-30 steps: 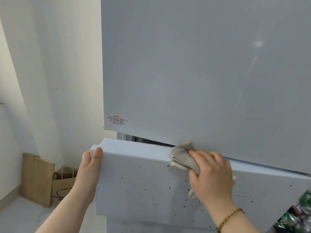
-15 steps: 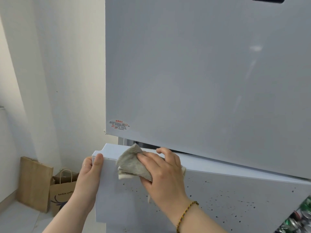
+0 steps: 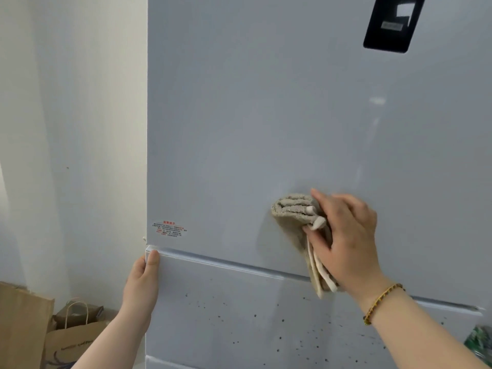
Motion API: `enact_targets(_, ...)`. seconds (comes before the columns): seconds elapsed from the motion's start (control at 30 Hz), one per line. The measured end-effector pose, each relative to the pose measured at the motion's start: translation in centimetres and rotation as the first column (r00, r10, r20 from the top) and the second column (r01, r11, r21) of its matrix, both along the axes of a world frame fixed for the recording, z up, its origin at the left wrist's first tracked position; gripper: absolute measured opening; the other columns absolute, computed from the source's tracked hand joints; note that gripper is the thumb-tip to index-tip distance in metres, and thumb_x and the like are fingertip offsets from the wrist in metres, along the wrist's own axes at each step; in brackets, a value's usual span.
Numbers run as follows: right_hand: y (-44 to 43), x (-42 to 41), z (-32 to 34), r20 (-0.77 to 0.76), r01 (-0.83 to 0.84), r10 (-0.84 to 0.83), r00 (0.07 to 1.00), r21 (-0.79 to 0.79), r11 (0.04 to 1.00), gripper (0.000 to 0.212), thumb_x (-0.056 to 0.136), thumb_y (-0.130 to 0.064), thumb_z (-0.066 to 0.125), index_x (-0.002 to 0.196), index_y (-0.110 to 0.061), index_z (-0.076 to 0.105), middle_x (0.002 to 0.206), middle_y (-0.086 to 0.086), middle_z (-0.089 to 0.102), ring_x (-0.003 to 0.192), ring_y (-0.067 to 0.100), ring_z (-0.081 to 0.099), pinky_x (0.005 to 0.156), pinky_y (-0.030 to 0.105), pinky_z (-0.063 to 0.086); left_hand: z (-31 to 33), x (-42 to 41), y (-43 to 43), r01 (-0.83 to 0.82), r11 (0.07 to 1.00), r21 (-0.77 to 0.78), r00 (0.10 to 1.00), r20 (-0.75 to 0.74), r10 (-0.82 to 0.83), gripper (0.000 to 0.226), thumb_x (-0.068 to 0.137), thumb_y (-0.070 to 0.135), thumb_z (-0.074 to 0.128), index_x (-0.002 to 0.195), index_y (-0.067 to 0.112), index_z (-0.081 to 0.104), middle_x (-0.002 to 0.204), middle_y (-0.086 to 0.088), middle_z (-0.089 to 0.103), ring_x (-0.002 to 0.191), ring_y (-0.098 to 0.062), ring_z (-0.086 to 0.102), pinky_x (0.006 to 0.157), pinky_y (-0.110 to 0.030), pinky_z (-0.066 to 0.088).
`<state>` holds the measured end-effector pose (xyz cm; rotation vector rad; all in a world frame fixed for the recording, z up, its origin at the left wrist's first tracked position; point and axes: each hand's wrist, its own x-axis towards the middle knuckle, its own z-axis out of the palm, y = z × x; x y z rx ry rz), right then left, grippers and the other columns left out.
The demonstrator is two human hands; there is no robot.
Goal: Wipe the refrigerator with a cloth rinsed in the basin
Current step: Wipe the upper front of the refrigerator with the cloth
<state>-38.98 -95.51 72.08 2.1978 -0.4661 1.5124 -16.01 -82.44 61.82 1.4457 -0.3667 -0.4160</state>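
The pale grey refrigerator fills the view, with its tall upper door (image 3: 266, 115) above a drawer front (image 3: 239, 320) spattered with dark specks. My right hand (image 3: 346, 241) holds a folded beige cloth (image 3: 292, 209) and presses it flat against the lower part of the upper door; a tail of the cloth hangs down over the seam. My left hand (image 3: 141, 286) grips the drawer's top left corner, thumb on the front face and fingers hidden behind the edge. The drawer sits flush under the upper door.
A black control panel (image 3: 391, 22) is at the door's top right and a red-lettered sticker (image 3: 169, 229) at its lower left. A white wall (image 3: 80, 129) stands left of the refrigerator, with paper bags (image 3: 72, 339) on the floor below. Green cans (image 3: 479, 344) show at the right edge.
The drawer, pulled out before, now sits flush with the refrigerator. My right hand with the cloth moved off the drawer's top edge, up and right onto the upper door.
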Motion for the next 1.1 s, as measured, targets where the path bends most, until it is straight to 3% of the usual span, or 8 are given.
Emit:
enact_targets(0.13,-0.5,0.3,-0.4,0.144,0.071,-0.05,0.988,-0.149,0.986,0.043,0.074,-0.024,0.055,0.113,-0.01,0.042,0.108,0.007,0.041,0.096,0.027,0.041,0.08,0.035,0.029,0.3,0.6,0.4,-0.04,0.999,-0.035,0.998,0.053,0.041,0.043,0.093,0.041,0.038,0.123,0.011,0.048,0.127,-0.014,0.053,0.113,-0.031,0.049,0.089,-0.039,0.036)
enact_targets(0.27,-0.7,1.0,-2.1,0.177,0.065,-0.032,0.984,-0.182,0.981,0.006,0.087,-0.012,0.047,0.093,-0.011,0.046,0.097,0.003,0.045,0.085,0.025,0.045,0.074,0.032,0.034,3.0,0.9,1.5,-0.148,0.977,-0.153,0.973,0.156,0.172,0.043,0.097,0.022,0.035,0.14,0.016,0.03,0.142,-0.007,0.038,0.13,-0.024,0.035,0.102,-0.033,0.026)
enact_targets(0.4,0.5,3.2,-4.9,0.308,0.039,-0.033,0.951,-0.014,0.999,0.028,0.099,-0.018,0.025,0.109,-0.007,0.049,0.118,0.008,0.045,0.117,0.028,0.042,0.102,0.03,0.033,5.8,0.1,1.0,-0.029,0.965,-0.26,0.948,0.298,0.109,0.047,0.097,0.018,0.035,0.142,0.022,0.024,0.144,0.002,0.034,0.13,-0.013,0.033,0.098,-0.024,0.023)
enact_targets(0.47,1.6,5.1,-6.7,0.276,0.02,-0.05,0.96,0.109,0.994,0.044,0.098,-0.037,0.024,0.127,-0.006,0.038,0.139,0.011,0.03,0.141,0.022,0.014,0.115,0.028,0.014,6.3,-0.3,0.2,0.035,0.968,-0.247,0.941,0.335,0.052,0.049,0.097,0.021,0.035,0.143,0.026,0.021,0.147,0.004,0.029,0.133,-0.01,0.028,0.102,-0.023,0.021)
enact_targets(0.57,1.6,6.8,-7.8,0.206,0.072,-0.101,0.973,0.142,0.987,0.056,0.095,-0.05,0.025,0.134,-0.01,0.02,0.155,-0.001,0.001,0.144,0.017,-0.005,0.118,0.029,0.004,6.2,-0.5,-0.4,0.045,0.976,-0.214,0.931,0.363,0.037,0.05,0.097,0.024,0.034,0.144,0.028,0.019,0.15,0.004,0.022,0.138,-0.008,0.02,0.108,-0.026,0.016)
enact_targets(0.73,-0.2,5.1,-6.2,0.113,0.028,-0.02,0.993,-0.074,0.997,0.036,0.097,-0.021,0.025,0.133,-0.015,0.025,0.156,-0.005,0.002,0.144,0.019,0.005,0.116,0.032,0.014,6.4,-0.5,-0.5,0.029,0.98,-0.197,0.928,0.371,0.047,0.05,0.097,0.022,0.035,0.144,0.025,0.019,0.15,0.002,0.023,0.138,-0.009,0.02,0.106,-0.025,0.016)
enact_targets(0.93,1.0,7.2,-1.8,0.471,0.018,-0.066,0.88,0.105,0.994,0.048,0.075,-0.002,0.041,0.123,-0.006,0.04,0.135,0.014,0.031,0.124,0.039,0.029,0.113,0.03,0.017,6.3,-0.8,-0.2,0.036,0.974,-0.224,0.941,0.337,0.043,0.046,0.097,0.02,0.033,0.142,0.029,0.024,0.147,0.005,0.028,0.13,-0.003,0.026,0.103,-0.022,0.019)
enact_targets(1.1,3.6,13.1,-6.9,0.113,0.006,0.002,0.994,-0.074,0.997,0.039,0.094,-0.007,0.02,0.125,-0.01,0.043,0.147,0.0,0.028,0.133,0.028,0.023,0.111,0.037,0.026,6.2,-0.4,0.1,0.059,0.962,-0.268,0.959,0.283,0.02,0.041,0.098,0.02,0.031,0.138,0.03,0.031,0.142,0.009,0.033,0.127,-0.002,0.031,0.103,-0.022,0.022)
